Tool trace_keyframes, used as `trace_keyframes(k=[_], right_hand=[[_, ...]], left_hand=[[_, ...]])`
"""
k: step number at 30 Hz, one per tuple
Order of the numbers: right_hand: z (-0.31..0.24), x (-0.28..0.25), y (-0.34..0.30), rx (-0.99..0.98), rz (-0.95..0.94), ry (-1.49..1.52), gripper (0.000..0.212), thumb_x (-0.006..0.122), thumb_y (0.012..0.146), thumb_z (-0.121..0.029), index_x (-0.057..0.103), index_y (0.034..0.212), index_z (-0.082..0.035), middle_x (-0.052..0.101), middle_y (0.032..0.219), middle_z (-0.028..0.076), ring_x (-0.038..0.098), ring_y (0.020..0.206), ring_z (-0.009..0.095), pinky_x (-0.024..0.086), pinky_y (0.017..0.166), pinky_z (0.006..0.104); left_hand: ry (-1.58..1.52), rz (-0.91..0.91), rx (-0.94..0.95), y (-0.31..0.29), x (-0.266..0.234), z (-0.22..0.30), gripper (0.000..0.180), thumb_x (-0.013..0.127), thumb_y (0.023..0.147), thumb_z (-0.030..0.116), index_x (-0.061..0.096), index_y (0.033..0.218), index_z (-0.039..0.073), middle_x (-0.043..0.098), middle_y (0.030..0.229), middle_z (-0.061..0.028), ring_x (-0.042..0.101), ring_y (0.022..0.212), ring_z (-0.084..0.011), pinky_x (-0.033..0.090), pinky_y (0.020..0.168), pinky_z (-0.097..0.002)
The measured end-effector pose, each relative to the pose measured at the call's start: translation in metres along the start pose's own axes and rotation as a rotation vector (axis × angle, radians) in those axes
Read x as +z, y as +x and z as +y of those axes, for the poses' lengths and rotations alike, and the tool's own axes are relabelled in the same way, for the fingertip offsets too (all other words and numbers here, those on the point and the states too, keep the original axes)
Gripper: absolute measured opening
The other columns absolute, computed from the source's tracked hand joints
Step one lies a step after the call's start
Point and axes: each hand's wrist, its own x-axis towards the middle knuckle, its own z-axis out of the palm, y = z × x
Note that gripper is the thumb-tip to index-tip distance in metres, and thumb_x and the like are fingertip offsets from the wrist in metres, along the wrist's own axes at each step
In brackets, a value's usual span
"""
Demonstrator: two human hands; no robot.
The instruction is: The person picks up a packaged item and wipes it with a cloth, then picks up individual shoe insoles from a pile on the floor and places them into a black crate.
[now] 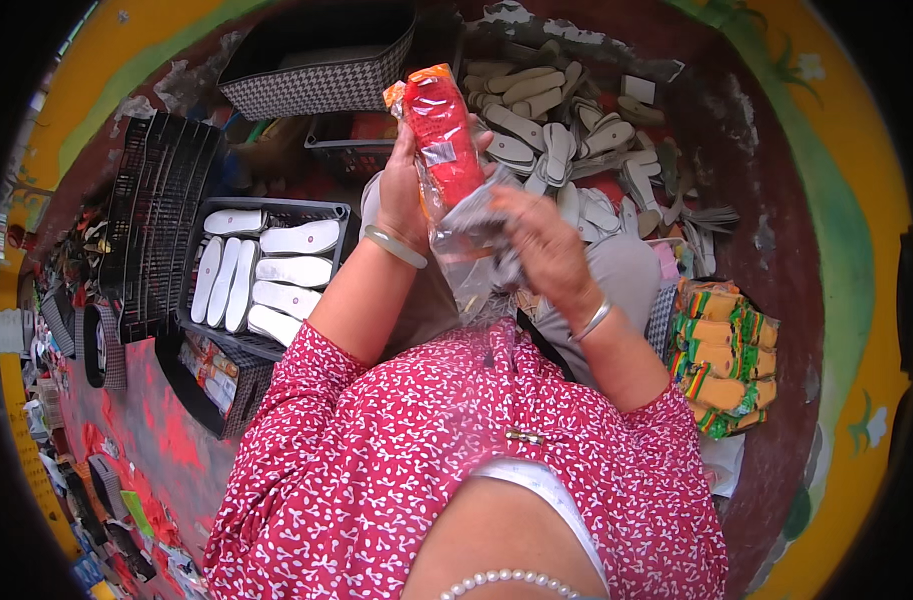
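Observation:
Before my chest my left hand point(405, 190) is closed round a clear plastic bag with a long red item point(445, 135) inside and an orange top end. The bag stands tilted, its crinkled clear lower part hanging toward my lap. My right hand point(549, 250), slightly smeared by motion, grips a crumpled grey cloth point(477, 215) against the lower end of the bag. Some of the right fingers are hidden by the cloth. What the red item is, I cannot tell for certain.
On the left a black crate point(342, 235) holds rows of white insoles point(239, 285). A large heap of pale insoles point(557, 150) lies ahead. To the right are stacked yellow-green packets point(717, 365). A houndstooth-patterned basket point(322, 85) stands at the back left, near black slatted crates point(162, 220).

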Motion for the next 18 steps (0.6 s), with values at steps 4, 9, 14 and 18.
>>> trace_keyframes(k=[4, 9, 14, 18], right_hand=[[-0.008, -0.045, 0.047, 0.460, 0.391, 0.924, 0.035, 0.043, 0.095, -0.022, 0.046, 0.124, -0.002, 0.058, 0.108, 0.008, 0.058, 0.088, 0.011, 0.050, 0.075, 0.0252], [-0.002, 0.009, 0.053, 0.473, 0.074, 0.392, 0.052, 0.045, 0.094, -0.030, 0.034, 0.133, 0.003, 0.043, 0.131, 0.022, 0.040, 0.124, 0.027, 0.034, 0.100, 0.0330], [0.011, 0.043, 0.039, 0.343, 0.000, 0.016, 0.060, 0.052, 0.088, -0.028, 0.030, 0.131, 0.007, 0.037, 0.126, 0.035, 0.039, 0.120, 0.041, 0.034, 0.098, 0.0392], [0.020, 0.014, 0.034, 0.667, -0.028, 0.773, 0.039, 0.051, 0.091, -0.024, 0.048, 0.116, 0.005, 0.059, 0.103, 0.021, 0.060, 0.090, 0.028, 0.049, 0.079, 0.0340]], left_hand=[[-0.027, -0.024, 0.001, -0.006, -0.002, -0.002, 0.044, 0.042, 0.093, 0.033, 0.040, 0.129, 0.007, 0.050, 0.122, -0.0163, 0.048, 0.116, -0.0346, 0.043, 0.090, -0.0575], [0.257, 0.097, 0.147, 0.003, -0.005, -0.024, 0.038, 0.047, 0.090, 0.014, 0.042, 0.126, 0.002, 0.052, 0.119, -0.0151, 0.052, 0.111, -0.0298, 0.045, 0.092, -0.0431], [0.350, 0.059, 0.315, 0.012, -0.019, -0.025, 0.041, 0.044, 0.088, 0.005, 0.039, 0.128, 0.000, 0.052, 0.122, -0.0131, 0.052, 0.111, -0.0257, 0.042, 0.095, -0.0355], [0.246, 0.036, 0.353, -0.002, 0.009, -0.019, 0.042, 0.045, 0.087, 0.002, 0.039, 0.128, 0.003, 0.051, 0.122, -0.0128, 0.051, 0.112, -0.0271, 0.041, 0.095, -0.0381]])
